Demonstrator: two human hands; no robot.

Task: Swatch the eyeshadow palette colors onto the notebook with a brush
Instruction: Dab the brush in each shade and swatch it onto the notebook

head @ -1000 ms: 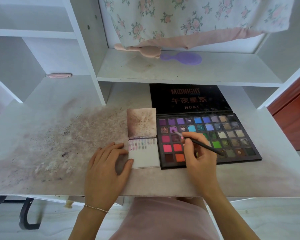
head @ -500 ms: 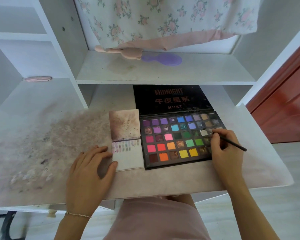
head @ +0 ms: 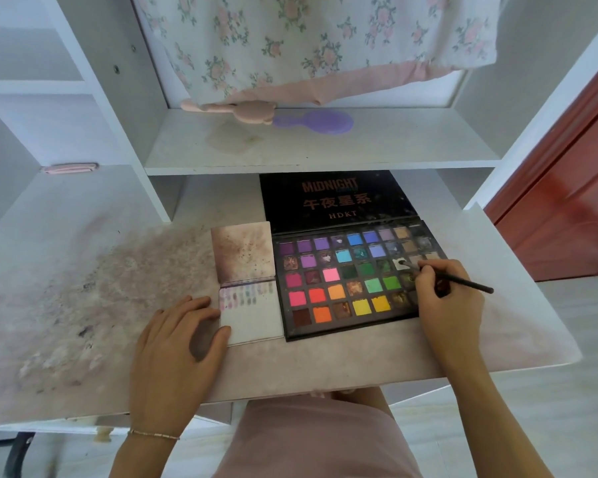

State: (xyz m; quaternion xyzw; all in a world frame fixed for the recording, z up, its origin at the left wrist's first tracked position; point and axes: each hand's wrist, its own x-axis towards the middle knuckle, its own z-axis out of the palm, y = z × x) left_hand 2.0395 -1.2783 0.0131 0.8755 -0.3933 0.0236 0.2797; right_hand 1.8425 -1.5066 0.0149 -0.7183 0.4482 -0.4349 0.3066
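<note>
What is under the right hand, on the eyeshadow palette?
The right hand holds the brush, whose tip touches a pale pan. The hand covers the right end of the eyeshadow palette, so the pans beneath it cannot be seen.

Counted on desk [head: 290,367]: one eyeshadow palette [head: 346,281], lid open; one notebook [head: 252,319], open; one brush [head: 463,281]. Two hands are seen: left hand [head: 176,353], right hand [head: 446,305]. One bracelet [head: 152,435] is noted. On shelf [head: 325,146]: one purple hairbrush [head: 320,121].
</note>
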